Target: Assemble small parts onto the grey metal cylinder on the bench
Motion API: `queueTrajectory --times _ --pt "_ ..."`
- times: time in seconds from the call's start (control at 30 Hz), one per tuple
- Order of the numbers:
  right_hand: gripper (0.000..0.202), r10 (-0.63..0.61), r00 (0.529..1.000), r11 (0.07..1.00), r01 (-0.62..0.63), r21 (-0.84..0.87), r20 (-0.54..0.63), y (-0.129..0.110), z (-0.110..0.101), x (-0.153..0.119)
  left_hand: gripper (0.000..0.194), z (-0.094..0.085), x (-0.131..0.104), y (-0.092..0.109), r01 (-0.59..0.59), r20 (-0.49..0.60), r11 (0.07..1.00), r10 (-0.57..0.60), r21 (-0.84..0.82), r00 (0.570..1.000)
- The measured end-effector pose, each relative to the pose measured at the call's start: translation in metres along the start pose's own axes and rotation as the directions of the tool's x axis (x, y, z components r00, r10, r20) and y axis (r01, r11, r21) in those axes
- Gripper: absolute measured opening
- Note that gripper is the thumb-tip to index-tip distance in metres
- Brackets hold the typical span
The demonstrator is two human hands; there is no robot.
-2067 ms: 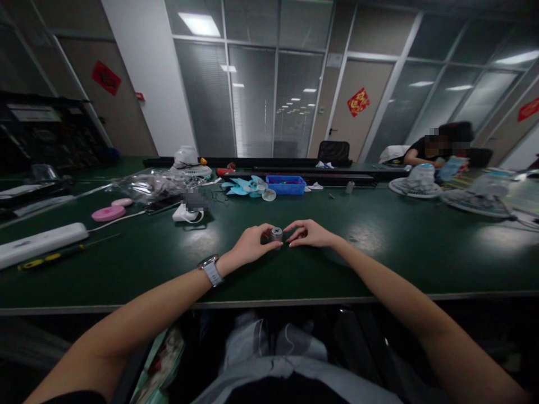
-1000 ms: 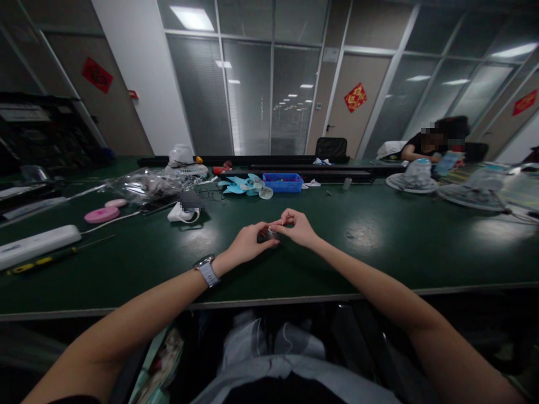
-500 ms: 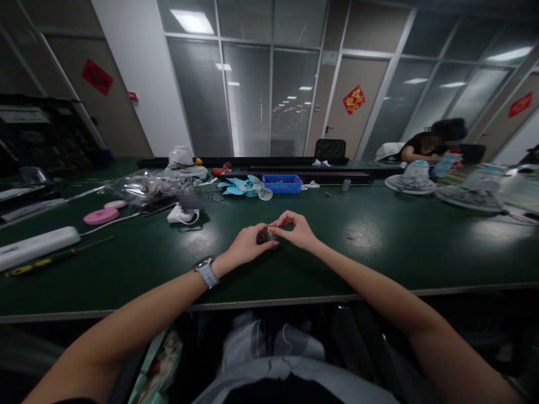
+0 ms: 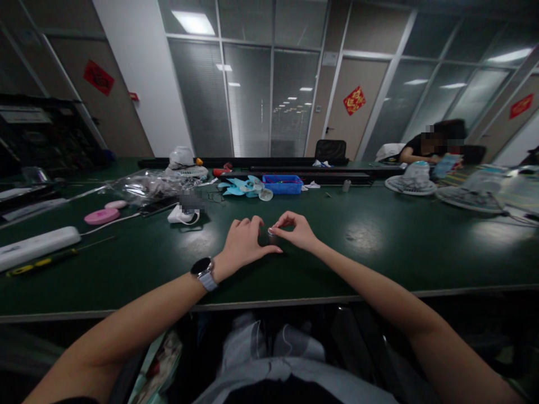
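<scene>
A small grey cylindrical part point(image 4: 272, 238) stands on the green table point(image 4: 337, 269) in front of me. My right hand point(image 4: 298, 230) pinches its top from the right, thumb and fingertips together. On the left side, my left hand point(image 4: 246, 241) has its thumb and fingers spread apart around the part, with nothing gripped between them. A watch with a pale strap point(image 4: 205, 272) is on my left wrist. Details of the part's top are too small to make out.
Beyond my hands lie a blue basket point(image 4: 282, 184), light blue fan blades point(image 4: 242, 186) and a white device point(image 4: 183, 214). At left are a power strip point(image 4: 40, 247), a yellow screwdriver point(image 4: 42, 262) and a pink disc point(image 4: 101, 216). Fan parts point(image 4: 410, 179) and a person point(image 4: 425, 147) are at right.
My left hand has opened wider and let go of the small part, its fingers lifting up and to the left. My right hand has stayed at the top of the part.
</scene>
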State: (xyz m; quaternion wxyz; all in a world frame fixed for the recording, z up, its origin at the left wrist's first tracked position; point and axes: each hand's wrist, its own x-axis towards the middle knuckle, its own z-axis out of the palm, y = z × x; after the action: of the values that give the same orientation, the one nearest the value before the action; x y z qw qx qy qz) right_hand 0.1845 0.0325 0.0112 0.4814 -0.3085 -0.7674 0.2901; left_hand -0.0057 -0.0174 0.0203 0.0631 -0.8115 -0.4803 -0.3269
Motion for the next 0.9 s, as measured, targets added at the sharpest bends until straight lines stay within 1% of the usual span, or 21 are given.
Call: queueTrajectory --times 0.03,0.07,0.1,0.13,0.17,0.2,0.23,0.27,0.3,0.33,0.4,0.43,0.47,0.53,0.6,0.63,0.73,0.8,0.83,0.87,0.9 --pt "0.029 0.004 1.0 1.0 -0.004 0.003 0.003 0.0 0.0 0.0 0.066 -0.004 -0.003 0.002 -0.025 -0.06 0.999 0.027 0.037 0.998" --pt "0.029 0.006 1.0 1.0 -0.006 0.005 0.004 0.0 0.0 0.0 0.06 -0.006 -0.006 0.005 -0.087 -0.083 0.995 0.091 0.055 0.992" --pt "0.029 0.006 1.0 1.0 -0.006 0.005 0.002 -0.001 0.0 0.0 0.051 -0.008 -0.009 0.009 -0.195 -0.069 0.979 0.199 0.05 0.978" --pt "0.029 0.004 1.0 1.0 -0.004 0.003 -0.001 -0.001 0.001 0.0 0.041 -0.009 -0.012 0.013 -0.349 -0.019 0.937 0.349 0.013 0.937" --pt "0.029 0.0 1.0 1.0 0.0 0.0 -0.005 -0.001 0.001 0.0 0.034 -0.009 -0.015 0.017 -0.519 0.049 0.852 0.522 -0.07 0.851" --pt "0.028 -0.002 1.0 1.0 0.002 -0.005 -0.007 -0.002 0.001 0.0 0.028 -0.008 -0.017 0.022 -0.663 0.103 0.725 0.685 -0.186 0.721" --pt "0.028 -0.003 1.0 1.0 0.003 -0.011 -0.007 -0.002 0.001 0.0 0.025 -0.007 -0.019 0.026 -0.736 0.13 0.62 0.781 -0.273 0.61" --pt "0.028 -0.005 1.0 1.0 0.004 -0.015 -0.008 -0.003 0.0 -0.001 0.025 -0.006 -0.019 0.03 -0.77 0.14 0.554 0.83 -0.316 0.54" --pt "0.027 -0.004 1.0 1.0 0.004 -0.013 -0.008 -0.004 0.0 -0.001 0.027 -0.004 -0.019 0.033 -0.781 0.156 0.536 0.843 -0.321 0.515" --pt "0.027 -0.003 1.0 1.0 0.002 -0.005 -0.003 -0.004 0.0 -0.001 0.029 -0.003 -0.018 0.035 -0.777 0.177 0.547 0.837 -0.311 0.518" --pt "0.025 0.004 1.0 1.0 -0.004 0.028 0.018 -0.006 0.0 -0.001 0.031 -0.002 -0.017 0.036 -0.753 0.235 0.599 0.8 -0.271 0.552" --pt "0.025 0.007 0.999 0.999 -0.009 0.047 0.033 -0.006 0.0 -0.001 0.031 -0.002 -0.016 0.035 -0.75 0.255 0.613 0.789 -0.248 0.56" --pt "0.024 0.011 0.999 0.998 -0.013 0.062 0.045 -0.007 0.0 -0.002 0.031 -0.001 -0.016 0.034 -0.763 0.259 0.607 0.792 -0.225 0.553" --pt "0.024 0.016 0.998 0.997 -0.02 0.072 0.053 -0.009 0.0 -0.002 0.028 0.0 -0.017 0.031 -0.827 0.206 0.537 0.839 -0.165 0.504" --pt "0.023 0.015 0.999 0.997 -0.019 0.074 0.051 -0.01 0.0 -0.002 0.026 0.0 -0.018 0.03 -0.888 0.113 0.448 0.892 -0.1 0.437" --pt "0.023 0.012 0.998 0.997 -0.016 0.077 0.054 -0.011 0.0 -0.003 0.025 0.001 -0.018 0.03 -0.907 0.071 0.416 0.909 -0.068 0.412" --pt "0.022 -0.012 0.998 0.996 0.007 0.088 0.063 -0.013 0.0 -0.003 0.022 0.001 -0.019 0.032 -0.934 -0.017 0.352 0.936 0.055 0.351" --pt "0.022 -0.028 0.999 0.997 0.025 0.074 0.046 -0.012 0.0 -0.003 0.021 0.001 -0.019 0.033 -0.935 -0.058 0.316 0.949 0.163 0.311" --pt "0.022 -0.033 0.999 0.998 0.032 0.059 0.028 -0.011 0.0 -0.002 0.02 0.001 -0.018 0.032 -0.924 -0.08 0.318 0.948 0.21 0.308" --pt "0.023 -0.036 0.999 0.998 0.036 0.044 0.008 -0.01 0.001 -0.002 0.021 0.002 -0.017 0.032 -0.905 -0.111 0.346 0.938 0.247 0.329" --pt "0.024 -0.039 0.999 0.999 0.039 0.03 -0.012 -0.009 0.001 -0.002 0.022 0.002 -0.016 0.03 -0.872 -0.148 0.406 0.914 0.273 0.378"
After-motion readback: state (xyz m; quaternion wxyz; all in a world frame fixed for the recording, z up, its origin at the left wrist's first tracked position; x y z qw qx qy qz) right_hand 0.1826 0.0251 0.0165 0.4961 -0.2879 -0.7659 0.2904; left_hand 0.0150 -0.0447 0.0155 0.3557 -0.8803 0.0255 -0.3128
